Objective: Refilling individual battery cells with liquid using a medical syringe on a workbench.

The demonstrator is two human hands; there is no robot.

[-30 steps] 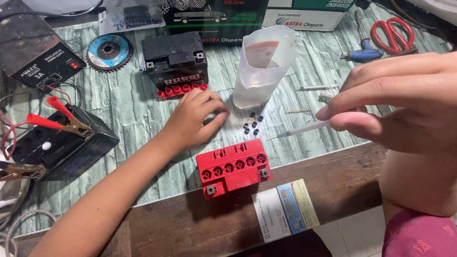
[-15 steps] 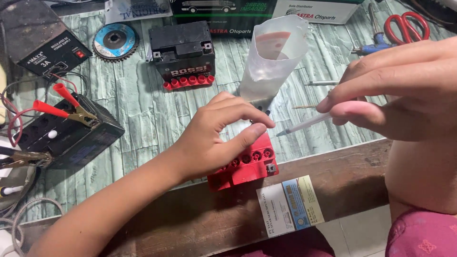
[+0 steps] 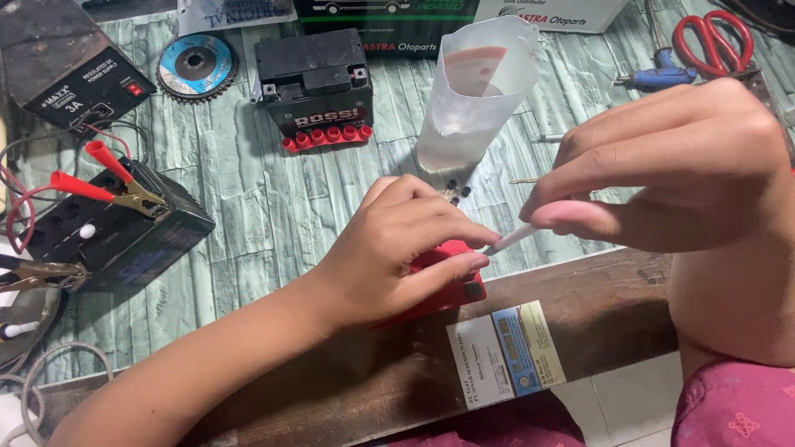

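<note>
Head view: the red cell block (image 3: 451, 285) is covered and gripped by the left hand (image 3: 389, 248) at table centre; a thin white tube (image 3: 512, 238) is pinched between closed fingers of the right hand (image 3: 662, 174) at three o'clock; a clear plastic cup (image 3: 474, 91) is seen at twelve o'clock.

The little block (image 3: 443, 285) is bright red. The thin stick (image 3: 511, 239) is white. The battery (image 3: 313, 83) is black with a row of red caps. The scissors (image 3: 710, 40) have red handles. The table (image 3: 265, 199) has a pale green brick pattern. The tiny dots (image 3: 458, 189) look black, maybe.
</note>
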